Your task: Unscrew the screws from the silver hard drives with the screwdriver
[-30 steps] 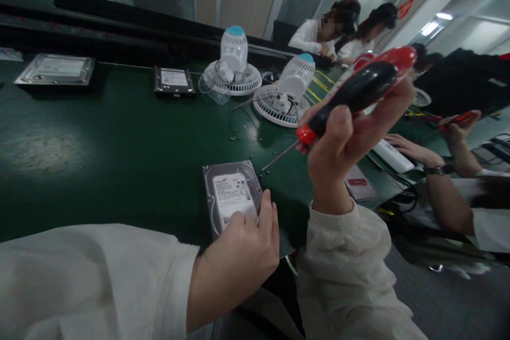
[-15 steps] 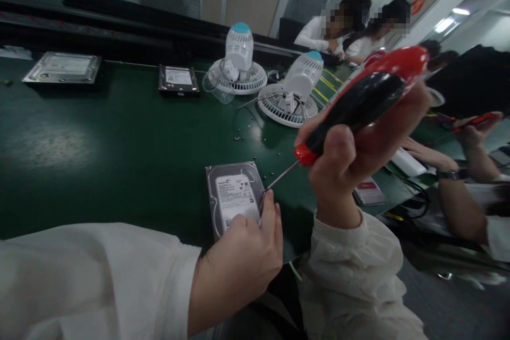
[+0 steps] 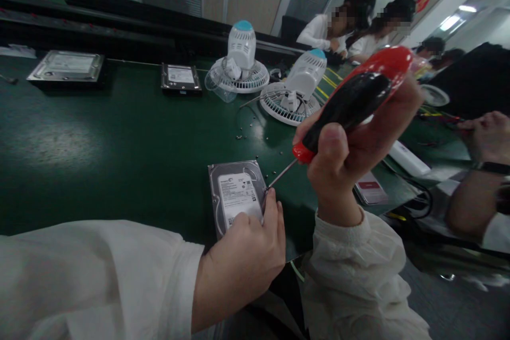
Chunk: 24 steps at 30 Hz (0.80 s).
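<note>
A silver hard drive [image 3: 235, 170] with a white label lies on the green table, its lower part covered by my left hand [image 3: 255, 244]. That hand grips the drive, with a fingertip on its right edge beside the screwdriver tip. My right hand [image 3: 342, 154] is wrapped round the red and black handle of a screwdriver [image 3: 350, 106]. Its thin shaft slants down to the left and meets the right edge of the drive. Several small screws [image 3: 240, 137] lie on the table behind the drive.
Two white fans [image 3: 242, 50] with blue caps stand at the back. Two more drives [image 3: 180, 78] lie farther left. A phone [image 3: 370, 189] and a white device [image 3: 408, 158] are to the right. Another person's hand [image 3: 492, 135] shows at the far right; more people sit behind.
My right hand and the screwdriver handle have shifted slightly left, the tip still at the drive's edge. At the far right, the other person's hands have moved.
</note>
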Available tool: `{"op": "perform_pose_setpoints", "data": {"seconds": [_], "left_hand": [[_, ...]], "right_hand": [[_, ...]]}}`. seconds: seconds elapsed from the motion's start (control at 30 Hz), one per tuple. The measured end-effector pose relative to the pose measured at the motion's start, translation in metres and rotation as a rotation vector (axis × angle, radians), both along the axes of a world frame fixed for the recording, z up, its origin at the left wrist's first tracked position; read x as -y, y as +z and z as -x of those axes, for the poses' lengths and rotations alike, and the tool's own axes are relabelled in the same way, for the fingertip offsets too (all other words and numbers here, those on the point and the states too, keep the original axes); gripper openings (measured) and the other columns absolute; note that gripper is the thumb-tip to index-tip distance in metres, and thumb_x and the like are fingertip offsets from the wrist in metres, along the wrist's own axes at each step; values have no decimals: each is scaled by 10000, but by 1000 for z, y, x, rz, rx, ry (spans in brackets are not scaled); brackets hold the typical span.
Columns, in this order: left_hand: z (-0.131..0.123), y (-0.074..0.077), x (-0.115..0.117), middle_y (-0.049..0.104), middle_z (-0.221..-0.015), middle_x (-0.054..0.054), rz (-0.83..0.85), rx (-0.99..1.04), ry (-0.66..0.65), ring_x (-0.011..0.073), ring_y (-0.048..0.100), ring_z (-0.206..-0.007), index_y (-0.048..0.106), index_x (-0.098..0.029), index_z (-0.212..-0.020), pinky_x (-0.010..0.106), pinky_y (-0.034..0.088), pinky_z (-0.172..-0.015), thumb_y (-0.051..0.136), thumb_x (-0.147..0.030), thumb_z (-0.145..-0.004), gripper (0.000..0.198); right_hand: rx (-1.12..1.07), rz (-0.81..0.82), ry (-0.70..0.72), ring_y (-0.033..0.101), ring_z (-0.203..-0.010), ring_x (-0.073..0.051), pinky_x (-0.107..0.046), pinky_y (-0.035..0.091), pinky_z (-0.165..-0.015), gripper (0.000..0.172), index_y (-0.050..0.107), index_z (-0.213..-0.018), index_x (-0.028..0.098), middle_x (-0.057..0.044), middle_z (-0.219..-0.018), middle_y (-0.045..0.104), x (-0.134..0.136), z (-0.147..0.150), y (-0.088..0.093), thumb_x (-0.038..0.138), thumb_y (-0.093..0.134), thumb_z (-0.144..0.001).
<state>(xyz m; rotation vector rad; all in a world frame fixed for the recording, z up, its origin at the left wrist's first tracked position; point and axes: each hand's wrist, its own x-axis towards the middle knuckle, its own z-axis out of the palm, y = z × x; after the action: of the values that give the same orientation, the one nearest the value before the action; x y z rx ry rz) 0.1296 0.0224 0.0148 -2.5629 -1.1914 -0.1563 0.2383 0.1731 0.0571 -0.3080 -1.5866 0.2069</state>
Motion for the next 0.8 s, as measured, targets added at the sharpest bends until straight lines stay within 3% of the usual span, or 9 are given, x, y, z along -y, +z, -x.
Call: {"op": "perform_pose_setpoints", "data": {"seconds": [0.23,0.57,0.8], "left_hand": [[0,-2,-1,453,-1401,420,-1,19,-3,218,692,-661,506,86,-1384,304,458,-500,423,-253,-983,532],[0,-1,-1,490,-1375,412,-41,14,5,234,697,-654,535,71,-1369,302,454,-492,463,-269,-965,533],[0,-1,0,482,-1381,413,-33,19,10,217,688,-632,526,72,-1377,298,447,-492,455,-274,-972,537]], "right_hand": [[38,37,-106,459,-490,-9,-213,404,-361,471,384,-1292,384,-43,-1292,448,1,0,-1,540,515,-868],[35,1,-128,464,-516,-5,-205,433,-390,471,365,-1302,388,-35,-1275,415,-4,1,-1,566,479,-881],[18,-5,-33,453,-542,-1,-211,449,-410,467,425,-1301,394,-25,-1275,353,-8,2,-2,512,532,-862]]}}
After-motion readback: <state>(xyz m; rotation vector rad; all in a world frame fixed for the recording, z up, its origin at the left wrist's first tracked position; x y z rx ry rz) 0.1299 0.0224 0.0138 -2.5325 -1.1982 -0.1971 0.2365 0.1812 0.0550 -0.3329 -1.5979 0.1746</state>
